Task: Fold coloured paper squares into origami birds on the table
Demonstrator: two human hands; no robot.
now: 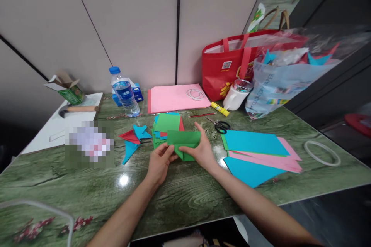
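Between my hands is a sheet of green paper (183,138) with crease lines, partly folded and raised off the table. My left hand (160,163) pinches its lower left corner, while my right hand (203,148) grips its right side with the thumb across the front. Just behind it lies a stack of coloured paper squares (167,122) in green, blue and red. Folded red paper (130,136) and folded blue paper pieces (130,151) rest left of my left hand. Blue paper sheets (255,142) and pink sheets (269,161) lie right of my right hand.
Scissors (222,126), a pencil (202,115) and a glue stick (220,109) lie behind my right hand. Farther back are pink paper (174,98), a water bottle (125,94), a white mug (236,95), a red bag (223,67) and a plastic bag (278,85). A hammer (79,109) lies left.
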